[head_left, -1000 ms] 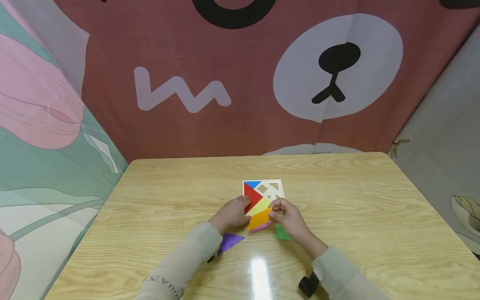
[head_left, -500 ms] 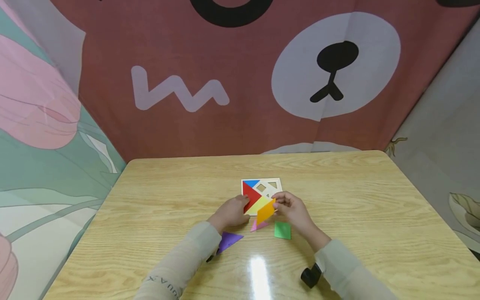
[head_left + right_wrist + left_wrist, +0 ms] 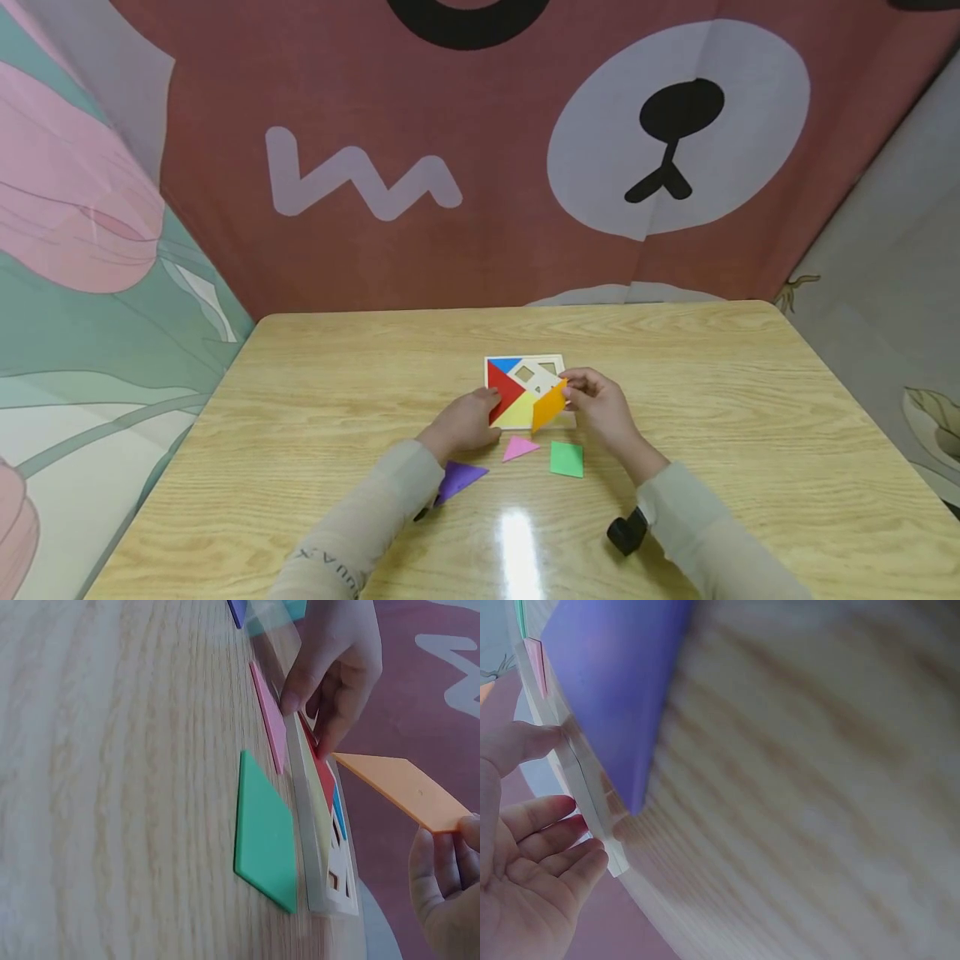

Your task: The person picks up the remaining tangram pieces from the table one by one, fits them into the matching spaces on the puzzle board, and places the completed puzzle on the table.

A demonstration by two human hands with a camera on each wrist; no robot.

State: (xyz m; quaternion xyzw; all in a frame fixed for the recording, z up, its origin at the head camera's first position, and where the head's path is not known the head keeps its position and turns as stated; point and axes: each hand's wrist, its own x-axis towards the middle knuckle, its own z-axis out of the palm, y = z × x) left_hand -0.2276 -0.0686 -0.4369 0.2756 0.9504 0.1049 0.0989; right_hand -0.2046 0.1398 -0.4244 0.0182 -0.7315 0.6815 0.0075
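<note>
- Orange piece (image 3: 549, 406): raised and tilted above the near right part of the board (image 3: 567, 422). I cannot tell whether its lowest corner touches.
- Right hand (image 3: 606, 407): thumb and fingertips pinch the orange piece by 1 end, at its right, leaving the rest of it free.
- Left hand (image 3: 463, 422): clamped on the near left corner of the board, thumb at the near edge and fingers reaching over by the red piece (image 3: 504, 388), apparently to steady it.
- Already in the board: 3 pieces, namely the red piece, the yellow piece (image 3: 517, 413) and the blue piece (image 3: 504, 365). The right part is bare.
- Loose on the table (image 3: 360, 375): 3 more. The pink piece (image 3: 520, 448) lies just beside the near edge, the green piece (image 3: 567, 459) to its right, and the purple piece (image 3: 461, 479) by the left wrist.
- Step in hand, as I judge it: lining up the orange piece for a place in the board.
- Next move probably calls for turning it to match its outline, tipping it level and lowering it without nudging its neighbours.
</note>
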